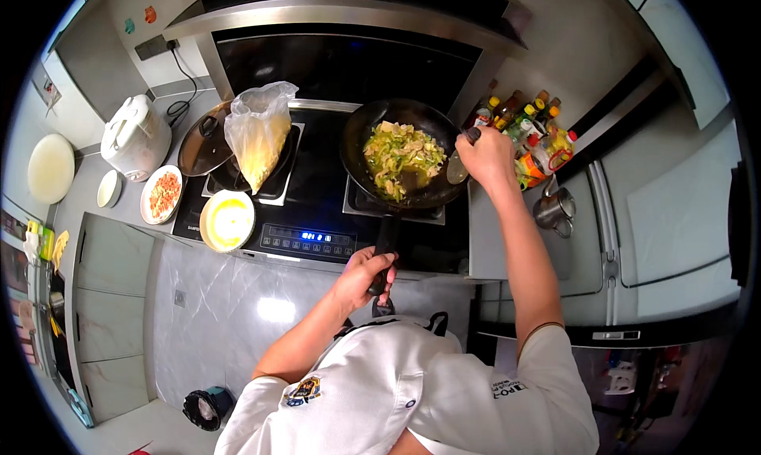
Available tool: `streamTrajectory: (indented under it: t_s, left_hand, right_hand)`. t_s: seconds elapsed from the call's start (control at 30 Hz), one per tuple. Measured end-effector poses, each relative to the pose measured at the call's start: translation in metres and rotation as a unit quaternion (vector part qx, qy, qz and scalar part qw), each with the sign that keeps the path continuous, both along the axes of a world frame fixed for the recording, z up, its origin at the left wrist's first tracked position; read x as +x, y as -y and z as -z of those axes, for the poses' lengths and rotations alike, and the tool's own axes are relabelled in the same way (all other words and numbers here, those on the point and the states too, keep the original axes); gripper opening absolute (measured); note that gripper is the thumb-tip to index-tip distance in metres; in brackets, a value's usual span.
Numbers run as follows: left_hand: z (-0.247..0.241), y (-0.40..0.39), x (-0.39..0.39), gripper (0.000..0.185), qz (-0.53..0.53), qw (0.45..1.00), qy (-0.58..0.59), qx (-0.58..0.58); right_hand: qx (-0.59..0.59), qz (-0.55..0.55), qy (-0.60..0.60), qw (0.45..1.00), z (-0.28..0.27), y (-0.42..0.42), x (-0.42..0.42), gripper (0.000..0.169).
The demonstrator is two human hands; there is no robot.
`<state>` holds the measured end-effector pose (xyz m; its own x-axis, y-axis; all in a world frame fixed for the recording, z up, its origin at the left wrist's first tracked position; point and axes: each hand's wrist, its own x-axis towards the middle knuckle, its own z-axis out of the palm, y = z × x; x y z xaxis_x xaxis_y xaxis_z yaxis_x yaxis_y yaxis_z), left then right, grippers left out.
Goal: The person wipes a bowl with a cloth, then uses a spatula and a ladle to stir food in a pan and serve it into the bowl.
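Observation:
My left hand [365, 278] grips the black handle [387, 235] of a dark wok [357, 152], which stands over the right burner. Cooked green vegetables with pale pieces [403, 158] lie in the wok. At the wok's right rim, my right hand [489, 155] is closed around the dark handle of a metal spatula [456, 168], its blade at the inner wall beside the food. On the left burner rests a clear plastic bag of yellowish food [261, 143], beside a glass lid [199, 146]. A bowl with yellow residue [206, 220] stands at the hob's front edge.
Left of the hob are a white rice cooker [135, 137], a bowl of diced reddish food [145, 208] and a small bowl [109, 188]. Several sauce bottles [529, 119] and a metal pitcher [553, 210] stand at the right. A range hood [357, 12] overhangs the back.

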<state>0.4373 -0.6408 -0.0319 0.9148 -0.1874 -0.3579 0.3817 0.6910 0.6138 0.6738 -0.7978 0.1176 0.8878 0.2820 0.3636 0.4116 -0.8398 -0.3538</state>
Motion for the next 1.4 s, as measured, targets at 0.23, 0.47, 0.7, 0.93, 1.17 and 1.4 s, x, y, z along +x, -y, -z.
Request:
streamTrajectory:
  t_s: [0.23, 0.47, 0.7, 0.93, 1.17, 1.4]
  left_hand:
    - [0.003, 0.002, 0.003, 0.018, 0.011, 1.0, 0.001, -0.007]
    - [0.003, 0.0, 0.0, 0.02, -0.003, 1.0, 0.003, -0.013]
    - [-0.003, 0.003, 0.001, 0.019, 0.007, 1.0, 0.002, -0.016]
    - [0.0, 0.003, 0.004, 0.021, 0.008, 1.0, -0.006, -0.001]
    - [0.002, 0.003, 0.002, 0.021, -0.003, 1.0, -0.017, -0.013]
    - [0.005, 0.004, 0.002, 0.021, -0.002, 1.0, -0.014, -0.024]
  right_hand:
    - [0.403, 0.068, -0.246, 0.879, 0.063, 0.019, 0.044, 0.024]
    - [0.338, -0.16, -0.252, 0.893, 0.041, 0.032, -0.006, 0.025]
    - [0.242, -0.057, -0.105, 0.963, 0.083, 0.042, 0.066, 0.028]
    - [0.42, -0.197, -0.349, 0.814, 0.098, 0.02, 0.076, 0.029]
    - [0.134, -0.391, -0.094, 0.906, 0.014, 0.052, 0.003, 0.025]
    - [0.135, -0.385, -0.115, 0.906, 0.017, 0.07, -0.04, 0.023]
